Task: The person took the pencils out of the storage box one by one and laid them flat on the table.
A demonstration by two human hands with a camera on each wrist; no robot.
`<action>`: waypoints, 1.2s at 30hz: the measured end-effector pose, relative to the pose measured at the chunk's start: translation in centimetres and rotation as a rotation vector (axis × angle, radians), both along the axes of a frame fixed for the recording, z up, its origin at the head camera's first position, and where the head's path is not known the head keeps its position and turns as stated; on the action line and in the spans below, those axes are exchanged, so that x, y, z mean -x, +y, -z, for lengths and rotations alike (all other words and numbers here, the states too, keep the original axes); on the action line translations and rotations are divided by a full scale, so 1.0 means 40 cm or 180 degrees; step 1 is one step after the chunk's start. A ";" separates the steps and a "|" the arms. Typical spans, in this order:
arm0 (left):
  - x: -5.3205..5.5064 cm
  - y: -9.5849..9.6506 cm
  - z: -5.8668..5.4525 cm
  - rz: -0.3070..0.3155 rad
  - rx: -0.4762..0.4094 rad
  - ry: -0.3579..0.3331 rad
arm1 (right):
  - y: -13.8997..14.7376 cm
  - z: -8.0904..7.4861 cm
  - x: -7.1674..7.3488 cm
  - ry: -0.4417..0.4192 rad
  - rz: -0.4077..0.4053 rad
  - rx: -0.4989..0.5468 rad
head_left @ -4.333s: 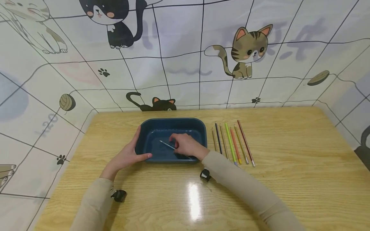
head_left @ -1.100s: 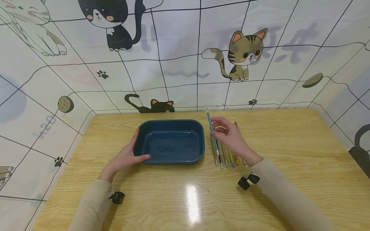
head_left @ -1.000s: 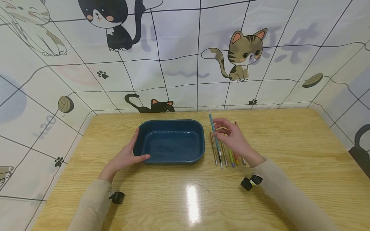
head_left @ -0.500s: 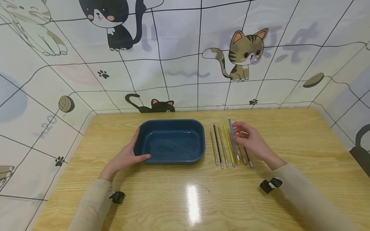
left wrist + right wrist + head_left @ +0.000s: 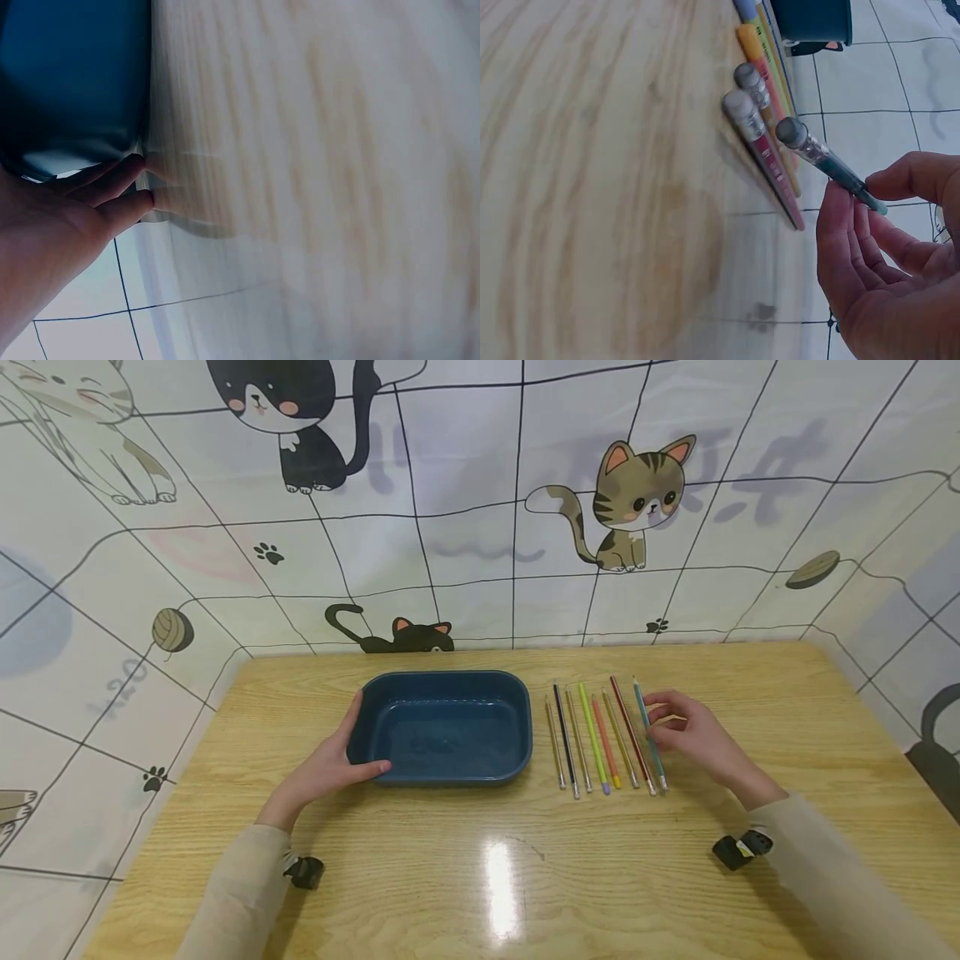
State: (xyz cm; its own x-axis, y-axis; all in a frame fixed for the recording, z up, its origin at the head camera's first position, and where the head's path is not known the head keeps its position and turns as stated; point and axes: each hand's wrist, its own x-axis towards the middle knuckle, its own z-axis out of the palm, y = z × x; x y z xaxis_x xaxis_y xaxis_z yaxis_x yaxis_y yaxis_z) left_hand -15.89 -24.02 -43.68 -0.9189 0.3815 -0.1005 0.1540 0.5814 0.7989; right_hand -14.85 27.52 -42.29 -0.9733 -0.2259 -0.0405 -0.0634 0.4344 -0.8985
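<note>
My left hand (image 5: 322,772) holds the left front corner of a dark blue rectangular tray (image 5: 450,778), thumb at the front and fingers along the left side. In the left wrist view the fingers (image 5: 120,206) touch the tray's wall (image 5: 75,82) close to the tabletop. Nothing lies inside the tray. Between thumb and fingers my right hand (image 5: 701,739) pinches a blue pencil (image 5: 642,702), just right of a dark red pencil (image 5: 628,718). Its eraser end (image 5: 791,133) points toward me. Several other pencils, among them a lime green pencil (image 5: 592,731), lie side by side left of it.
The wooden table (image 5: 420,877) meets a white cloth backdrop (image 5: 480,568) printed with cats and grid lines, behind and at both sides. Bare tabletop stretches right of my right hand and in front of the tray.
My right hand was inside the tray at a pencil. It has lifted the blue pencil out and carried it rightward over the row to its right end. The left hand has stayed at the tray.
</note>
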 end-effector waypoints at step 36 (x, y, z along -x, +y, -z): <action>-0.001 0.001 0.005 -0.0004 -0.0008 0.0007 | 0.001 0.030 0.038 -0.0265 0.0149 -0.0914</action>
State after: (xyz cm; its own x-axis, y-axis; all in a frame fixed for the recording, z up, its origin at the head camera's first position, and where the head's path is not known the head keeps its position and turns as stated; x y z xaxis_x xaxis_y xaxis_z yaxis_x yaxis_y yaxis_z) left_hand -15.84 -23.99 -43.87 -0.9197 0.3804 -0.0975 0.1550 0.5797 0.8000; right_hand -16.38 27.54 -43.49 -0.9731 -0.1487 -0.1762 0.0312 0.6722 -0.7397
